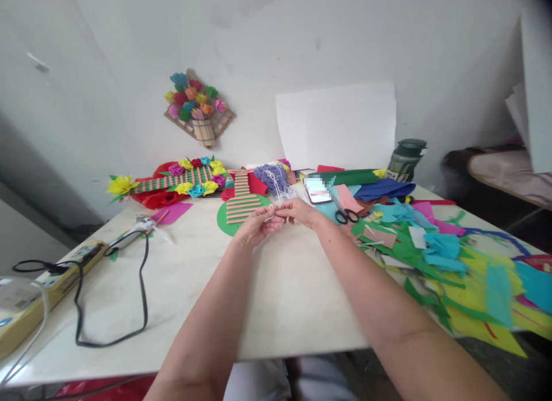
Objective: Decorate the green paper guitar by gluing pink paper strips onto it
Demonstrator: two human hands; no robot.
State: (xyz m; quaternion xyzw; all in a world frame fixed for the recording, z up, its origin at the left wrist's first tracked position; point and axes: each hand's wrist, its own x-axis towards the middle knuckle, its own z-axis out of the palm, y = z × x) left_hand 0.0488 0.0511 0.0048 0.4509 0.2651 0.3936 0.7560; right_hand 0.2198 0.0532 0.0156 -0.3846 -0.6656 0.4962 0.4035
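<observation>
My left hand (pixel 259 224) and my right hand (pixel 301 212) meet over the middle of the table, fingertips pinched together. Between them is something small and whitish, too small to name. Just behind my left hand lies a green round card (pixel 224 217) with pinkish sticks (pixel 242 201) in rows across it and up a narrow neck, like a guitar. Purple yarn (pixel 271 180) and loose white strands (pixel 284 189) lie beyond the hands. To the right of my right hand are black-handled scissors (pixel 346 216) and a phone (pixel 318 189) with a lit screen.
A flower-trimmed paper guitar (pixel 185 180) lies at the back left. Nearer are a glue gun (pixel 142 224), its black cord (pixel 144 297) and a power strip (pixel 56 286). Paper scraps (pixel 448 251) cover the right side; a dark green bottle (pixel 405 159) stands behind. A flower decoration (pixel 200 108) hangs on the wall.
</observation>
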